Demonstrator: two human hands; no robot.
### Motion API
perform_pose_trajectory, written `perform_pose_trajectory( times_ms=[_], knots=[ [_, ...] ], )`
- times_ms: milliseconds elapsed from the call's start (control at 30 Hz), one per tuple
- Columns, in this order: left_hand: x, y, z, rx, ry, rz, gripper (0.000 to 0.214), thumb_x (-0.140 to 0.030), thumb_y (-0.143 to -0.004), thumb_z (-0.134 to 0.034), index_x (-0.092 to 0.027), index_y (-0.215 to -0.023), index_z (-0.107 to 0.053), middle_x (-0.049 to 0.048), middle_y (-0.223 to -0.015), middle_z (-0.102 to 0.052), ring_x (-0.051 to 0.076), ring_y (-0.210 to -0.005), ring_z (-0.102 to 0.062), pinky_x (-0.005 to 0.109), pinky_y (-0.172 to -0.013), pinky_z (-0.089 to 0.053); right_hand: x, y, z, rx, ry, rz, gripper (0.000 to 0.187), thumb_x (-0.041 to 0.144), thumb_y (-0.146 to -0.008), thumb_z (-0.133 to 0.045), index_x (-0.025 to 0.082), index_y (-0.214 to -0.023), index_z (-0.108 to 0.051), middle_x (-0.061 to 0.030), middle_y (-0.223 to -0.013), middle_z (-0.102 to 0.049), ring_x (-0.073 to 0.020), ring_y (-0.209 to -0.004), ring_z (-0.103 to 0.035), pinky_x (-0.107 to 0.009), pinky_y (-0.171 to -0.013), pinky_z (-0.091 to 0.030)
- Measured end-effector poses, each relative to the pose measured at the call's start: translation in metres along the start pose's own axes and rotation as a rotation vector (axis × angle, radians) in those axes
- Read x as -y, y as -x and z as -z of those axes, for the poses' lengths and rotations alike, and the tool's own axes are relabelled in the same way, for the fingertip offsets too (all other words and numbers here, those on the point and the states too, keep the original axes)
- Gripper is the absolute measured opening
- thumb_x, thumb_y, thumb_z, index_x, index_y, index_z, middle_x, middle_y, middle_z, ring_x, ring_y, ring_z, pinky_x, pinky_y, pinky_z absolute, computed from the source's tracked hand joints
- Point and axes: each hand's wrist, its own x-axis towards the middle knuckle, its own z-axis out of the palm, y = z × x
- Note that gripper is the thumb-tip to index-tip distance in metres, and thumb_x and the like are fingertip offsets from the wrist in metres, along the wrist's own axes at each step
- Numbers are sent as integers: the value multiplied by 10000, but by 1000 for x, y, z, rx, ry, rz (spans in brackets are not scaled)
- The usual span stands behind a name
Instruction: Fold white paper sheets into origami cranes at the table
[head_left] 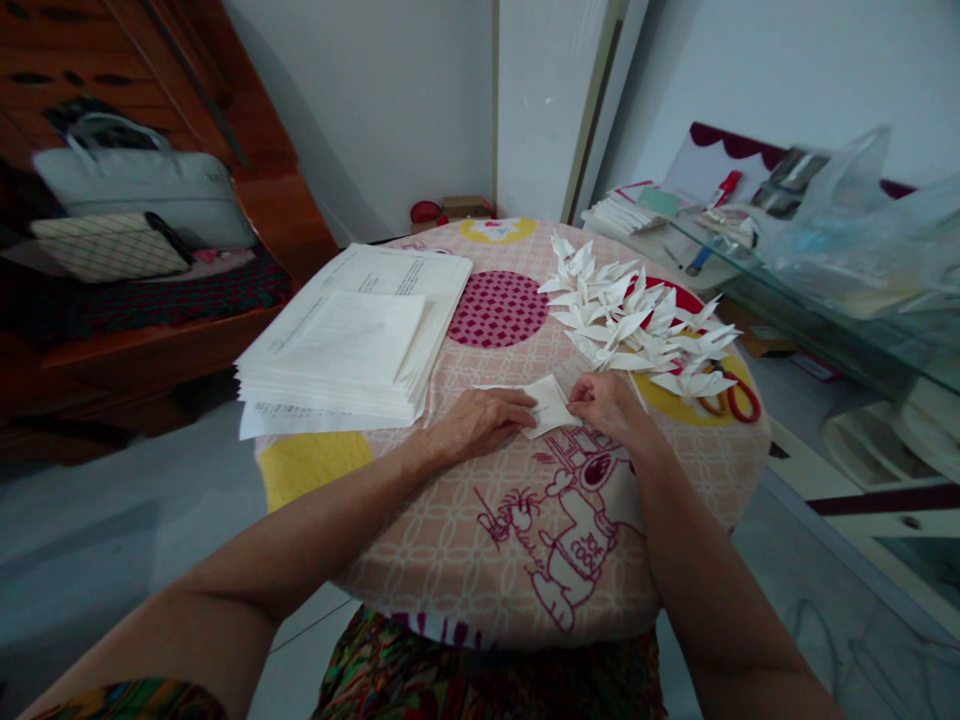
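A small folded white paper piece (546,405) lies on the round table (525,540) with its patterned cloth. My left hand (484,420) rests on the paper's left side with its fingers curled down onto it. My right hand (607,400) pinches the paper's right edge with closed fingers. Just beyond my right hand lies a pile of several finished white folded paper shapes (637,325). A thick stack of white printed sheets (360,335) sits on the table's left part.
Red-handled scissors (735,400) lie at the table's right edge beside the folded shapes. A glass-topped shelf (840,300) with plastic bags and papers stands to the right. A wooden bench with bags (127,210) is on the left.
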Motion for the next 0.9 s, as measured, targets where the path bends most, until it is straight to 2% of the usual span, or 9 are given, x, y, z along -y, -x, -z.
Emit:
perform_pose_trajectory(
  times_ms=[233,433,600,700,800,900],
  knots=[
    [2,0,-2,5,36,2,233,-232,-948,-554,-218,-1034,-770,83,-1261,-703,244,-1178,-665,418,-993,-558,-7,1,5,93,-120,34,26,164,-655,-637,180,-671,-624,32,-513,-575,-111,-466,-498,-227,-472,-335],
    [-1,-1,3,34,0,24,340,-180,-922,-564,-215,-1242,-672,79,-1305,-676,228,-1193,-646,417,-1008,-543,-5,0,3,42,-235,59,82,250,-642,-654,180,-672,-623,38,-511,-560,-100,-457,-458,-216,-450,-314],
    [-4,-3,5,52,-38,54,404,-201,-924,-561,-208,-1326,-601,96,-1343,-645,244,-1224,-621,438,-1017,-533,1,1,3,8,-297,127,156,314,-634,-674,174,-629,-606,35,-516,-542,-99,-478,-447,-218,-451,-299],
    [-5,-4,5,44,-54,68,403,-245,-936,-560,-203,-1337,-577,100,-1323,-655,244,-1210,-627,429,-1018,-530,4,3,4,37,-325,155,187,346,-668,-677,164,-654,-639,28,-534,-554,-106,-497,-456,-224,-466,-307],
    [-4,-4,3,32,-69,80,385,-283,-963,-525,-220,-1341,-568,91,-1319,-660,232,-1199,-633,409,-1014,-529,8,4,4,56,-243,197,229,381,-735,-679,156,-696,-695,23,-546,-567,-117,-521,-475,-235,-495,-311],
    [-2,-4,2,7,-72,101,451,-281,-960,-524,-213,-1406,-509,106,-1348,-642,233,-1217,-623,411,-1014,-527,15,6,5,12,11,295,236,331,-788,-694,164,-622,-684,11,-561,-562,-123,-559,-484,-256,-544,-302]
  ],
)
